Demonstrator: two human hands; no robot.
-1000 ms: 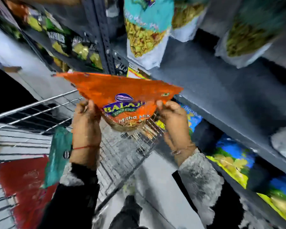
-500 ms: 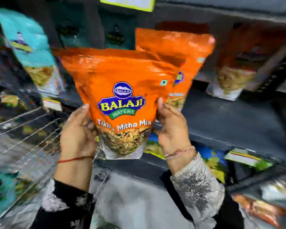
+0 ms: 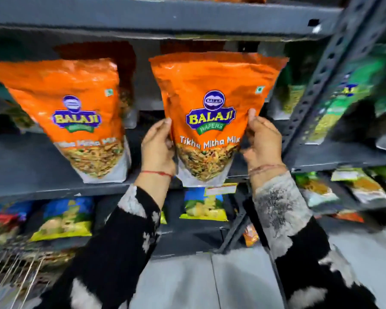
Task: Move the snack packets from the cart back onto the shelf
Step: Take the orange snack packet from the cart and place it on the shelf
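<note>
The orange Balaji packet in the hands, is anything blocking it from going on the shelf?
Nothing visible blocks it. The held Balaji Tikha Mitha Mix packet faces a bare stretch of shelf, right of the matching packet already standing there. Both hands grip its sides.

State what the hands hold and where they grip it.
Both hands, left hand and right hand, hold the orange snack packet upright by its lower side edges.
</note>
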